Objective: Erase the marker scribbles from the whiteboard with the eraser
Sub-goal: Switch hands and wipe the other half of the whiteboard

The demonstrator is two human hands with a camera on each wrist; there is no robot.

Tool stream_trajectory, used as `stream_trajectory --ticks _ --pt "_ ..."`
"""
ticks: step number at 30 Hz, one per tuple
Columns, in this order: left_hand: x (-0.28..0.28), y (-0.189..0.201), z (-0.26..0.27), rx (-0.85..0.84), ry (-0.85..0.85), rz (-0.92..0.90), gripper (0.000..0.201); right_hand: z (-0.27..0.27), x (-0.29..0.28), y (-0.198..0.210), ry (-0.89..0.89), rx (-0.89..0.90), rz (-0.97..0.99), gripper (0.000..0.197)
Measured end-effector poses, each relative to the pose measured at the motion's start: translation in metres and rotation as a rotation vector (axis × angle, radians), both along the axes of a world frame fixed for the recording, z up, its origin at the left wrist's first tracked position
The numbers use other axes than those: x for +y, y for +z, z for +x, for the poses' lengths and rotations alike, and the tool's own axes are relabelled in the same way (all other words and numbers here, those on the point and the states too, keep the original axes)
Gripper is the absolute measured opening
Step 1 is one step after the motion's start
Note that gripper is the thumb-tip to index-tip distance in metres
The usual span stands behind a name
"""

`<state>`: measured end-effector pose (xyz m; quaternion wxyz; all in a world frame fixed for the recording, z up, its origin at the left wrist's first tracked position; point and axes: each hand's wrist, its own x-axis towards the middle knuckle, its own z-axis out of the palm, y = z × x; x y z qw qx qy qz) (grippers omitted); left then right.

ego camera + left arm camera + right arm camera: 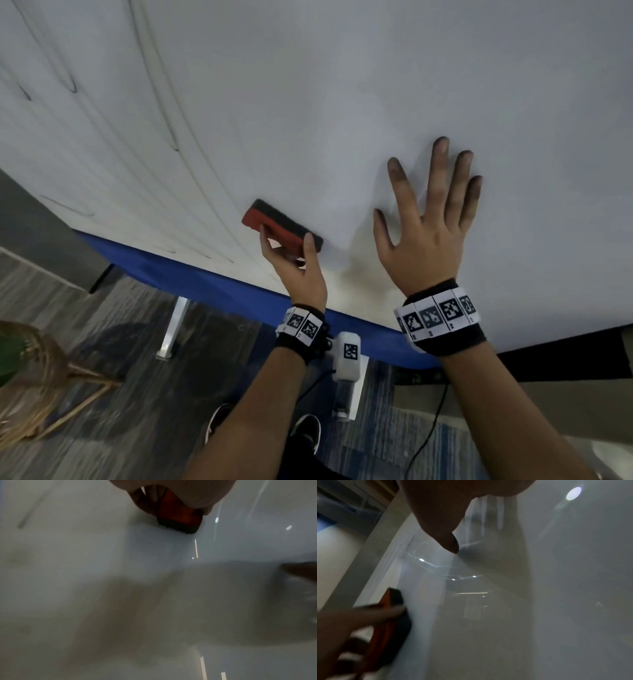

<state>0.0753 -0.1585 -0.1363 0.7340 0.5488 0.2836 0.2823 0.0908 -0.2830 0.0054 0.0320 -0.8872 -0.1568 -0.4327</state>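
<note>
Left hand (301,274): grip closed on the eraser (274,222), thumb along its near edge and fingers curled over the far side. Eraser: red back, dark felt face pressed flat on the whiteboard (308,102); long axis runs from about 10 o'clock to 4 o'clock in the head view, low on the board, just above its blue lower edge (191,281). In the left wrist view the red body (178,513) sits under the palm with the dark felt against the white surface.

Right hand (431,236): grip open, holds nothing; palm flat on the board with fingers spread, pointing toward 12 o'clock. It lies at 3 o'clock from the eraser, near but apart. Fingertips show dark smudging. In the right wrist view the thumb (447,539) points down at the glossy board, and the eraser (392,615) with the left hand's fingers appears blurred at 8 o'clock.

Marker lines (164,113): long thin dark strokes at 10 to 11 o'clock from the eraser, on the left part of the board. Board surface around the right hand is plain white.

Wrist bands (442,315): black, with white patterned tags, one on each wrist.

Wicker piece (44,387): on the floor at 8 o'clock, edge of view.

Shoes (305,431): dark, at 6 o'clock on the floor.
</note>
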Motion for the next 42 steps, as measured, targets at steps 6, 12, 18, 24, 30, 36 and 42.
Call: stream_trajectory --ticks 6,12,18,24,30,36,42 --pt "0.002 -0.113 0.001 0.357 0.016 -0.31 0.072 0.003 -0.007 -0.018 -0.007 -0.025 -0.037 0.059" --pt "0.024 -0.206 0.021 0.713 -0.219 -0.375 0.078 0.004 -0.012 -0.028 -0.008 -0.055 -0.064 0.062" --pt "0.03 -0.141 0.024 0.443 0.087 -0.236 0.085 0.006 -0.008 -0.03 0.009 -0.052 -0.042 0.064" --pt "0.067 0.001 0.018 -0.024 0.124 0.232 0.072 0.002 -0.005 -0.028 0.032 -0.022 -0.007 0.062" --pt "0.088 -0.005 0.015 0.023 0.095 0.302 0.073 -0.003 -0.002 -0.029 0.018 0.014 -0.004 0.061" --pt "0.098 0.024 0.013 0.031 0.106 0.217 0.071 -0.009 -0.002 -0.014 0.005 -0.048 -0.031 0.051" --pt "0.113 0.127 0.024 -0.196 0.1 0.972 0.068 0.003 0.03 0.066 0.099 -0.244 0.088 0.044"
